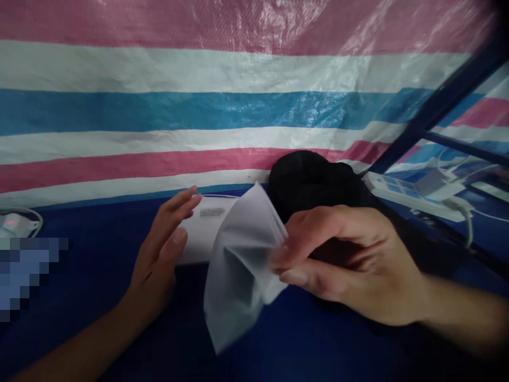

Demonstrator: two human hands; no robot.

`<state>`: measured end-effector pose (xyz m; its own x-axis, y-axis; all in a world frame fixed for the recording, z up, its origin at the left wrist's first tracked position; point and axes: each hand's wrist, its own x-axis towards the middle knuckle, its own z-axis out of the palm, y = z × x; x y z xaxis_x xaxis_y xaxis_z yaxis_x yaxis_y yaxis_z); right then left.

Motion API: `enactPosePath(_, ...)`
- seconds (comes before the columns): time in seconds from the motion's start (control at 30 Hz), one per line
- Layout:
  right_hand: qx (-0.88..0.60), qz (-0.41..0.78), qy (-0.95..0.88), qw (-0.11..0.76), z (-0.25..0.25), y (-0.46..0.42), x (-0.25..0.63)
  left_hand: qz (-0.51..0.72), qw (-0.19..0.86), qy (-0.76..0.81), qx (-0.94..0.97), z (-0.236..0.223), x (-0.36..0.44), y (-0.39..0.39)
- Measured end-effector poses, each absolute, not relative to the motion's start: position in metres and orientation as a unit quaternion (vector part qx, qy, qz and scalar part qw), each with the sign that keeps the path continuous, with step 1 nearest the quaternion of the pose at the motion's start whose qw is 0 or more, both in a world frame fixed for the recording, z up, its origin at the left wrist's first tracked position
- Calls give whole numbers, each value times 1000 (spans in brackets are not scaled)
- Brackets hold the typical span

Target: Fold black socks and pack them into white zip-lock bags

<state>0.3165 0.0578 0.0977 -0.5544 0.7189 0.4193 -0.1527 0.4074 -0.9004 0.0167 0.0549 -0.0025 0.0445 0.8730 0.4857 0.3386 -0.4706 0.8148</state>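
Note:
My right hand (350, 260) pinches a thin white sheet-like bag (238, 265) between thumb and fingers, holding it up above the dark blue tabletop (99, 254). My left hand (163, 254) is flat and open, fingers together, resting against the left side of a white box (207, 223) with a small printed label. The white bag hangs in front of the box and hides its right part. A black rounded bundle of cloth (314, 180) lies just behind my right hand.
A striped pink, white and blue tarp (199, 106) forms the wall behind. A white power strip (409, 193) with plugs and cables lies at the right by a dark blue metal frame (437, 101). A white device with cable (16, 223) sits at far left.

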Motion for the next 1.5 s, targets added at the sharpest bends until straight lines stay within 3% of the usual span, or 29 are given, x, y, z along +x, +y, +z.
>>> enactPosePath(0.33,-169,220,-903,327,56,67,312,455,99,319,826,2,28,49)
enactPosePath(0.53,-151,79,-937,306,46,67,310,465,95,292,831,7,37,48)
enactPosePath(0.8,-226,120,-941,221,63,72,319,446,89,327,828,11,33,47)
enactPosePath(0.97,-261,112,-932,227,82,94,334,488,89,398,771,4,30,48)
enactPosePath(1.17,-287,115,-919,244,90,133,355,598,185,501,597,-9,29,55)
enactPosePath(1.5,-292,125,-911,263,87,157,370,597,258,546,529,-8,26,60)
